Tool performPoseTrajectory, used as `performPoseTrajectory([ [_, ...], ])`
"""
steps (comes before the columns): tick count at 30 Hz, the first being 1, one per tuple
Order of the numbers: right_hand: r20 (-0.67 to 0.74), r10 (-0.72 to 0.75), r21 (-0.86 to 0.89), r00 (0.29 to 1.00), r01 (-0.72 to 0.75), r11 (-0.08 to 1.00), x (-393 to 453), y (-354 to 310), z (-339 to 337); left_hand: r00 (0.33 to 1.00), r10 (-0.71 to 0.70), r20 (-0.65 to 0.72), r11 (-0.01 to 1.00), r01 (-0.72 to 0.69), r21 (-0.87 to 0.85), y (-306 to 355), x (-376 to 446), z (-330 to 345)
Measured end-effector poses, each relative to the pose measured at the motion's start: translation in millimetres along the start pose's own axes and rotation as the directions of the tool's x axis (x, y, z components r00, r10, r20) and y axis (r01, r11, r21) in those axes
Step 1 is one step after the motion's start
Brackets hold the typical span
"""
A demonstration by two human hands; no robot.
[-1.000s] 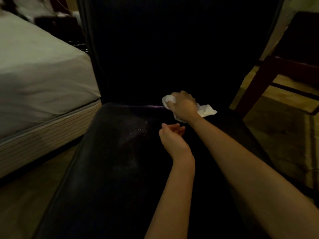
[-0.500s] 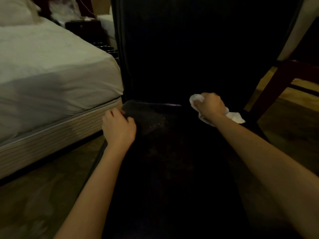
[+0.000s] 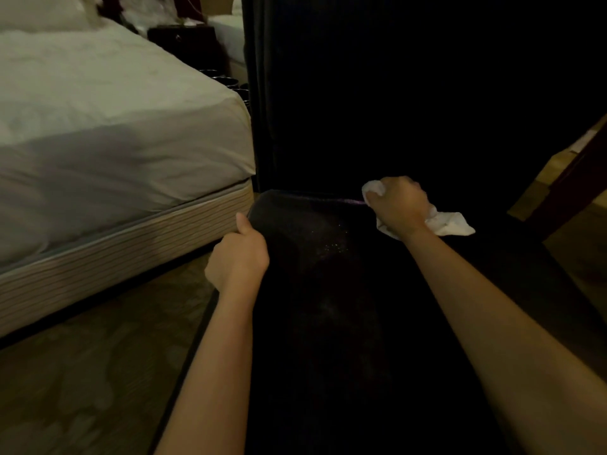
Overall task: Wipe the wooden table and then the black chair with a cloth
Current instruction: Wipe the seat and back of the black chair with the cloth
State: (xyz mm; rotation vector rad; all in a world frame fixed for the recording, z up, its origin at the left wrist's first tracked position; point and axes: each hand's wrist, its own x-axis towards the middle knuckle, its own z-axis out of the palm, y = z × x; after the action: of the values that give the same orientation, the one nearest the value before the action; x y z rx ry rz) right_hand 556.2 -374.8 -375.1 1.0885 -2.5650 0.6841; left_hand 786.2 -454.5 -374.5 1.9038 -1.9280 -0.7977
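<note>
Head view: the black chair fills the middle and right of the frame, its tall back rising dark above the seat. The right hand, right of centre, is bunched round the white cloth and presses it where the seat meets the back; a tail of cloth trails out toward the right. The left hand, left of centre, grips the seat's left edge near its far corner, thumb lying up along the rim and fingers curled under out of sight. A second ago that hand hung loosely curled over the middle of the seat, just below the cloth hand; it has since crossed to the edge and taken hold, while the cloth hand has stayed at the rear seam. By my reading the chair is now braced for firmer strokes, so the chair stage is under way. A bed fills the upper left; carpet floor the lower left.
</note>
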Motion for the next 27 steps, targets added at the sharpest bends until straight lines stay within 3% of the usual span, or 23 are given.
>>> performPoseTrajectory([
  [18,0.029,-0.009,0.040,1.000,0.007,0.999,7.5,-47.3,25.6,0.996,-0.082,0.047,0.985,0.088,-0.151,-8.2,23.9,-8.2],
  [24,0.153,0.007,0.121,0.988,-0.025,0.992,11.7,-83.5,35.0,0.992,-0.096,0.081,0.966,0.112,-0.231,-10.6,22.8,-10.5],
  [27,0.153,-0.087,0.111,0.984,0.070,0.991,9.2,-119.2,47.2,0.990,-0.112,0.089,0.935,0.135,-0.328,-12.2,22.2,-13.6],
])
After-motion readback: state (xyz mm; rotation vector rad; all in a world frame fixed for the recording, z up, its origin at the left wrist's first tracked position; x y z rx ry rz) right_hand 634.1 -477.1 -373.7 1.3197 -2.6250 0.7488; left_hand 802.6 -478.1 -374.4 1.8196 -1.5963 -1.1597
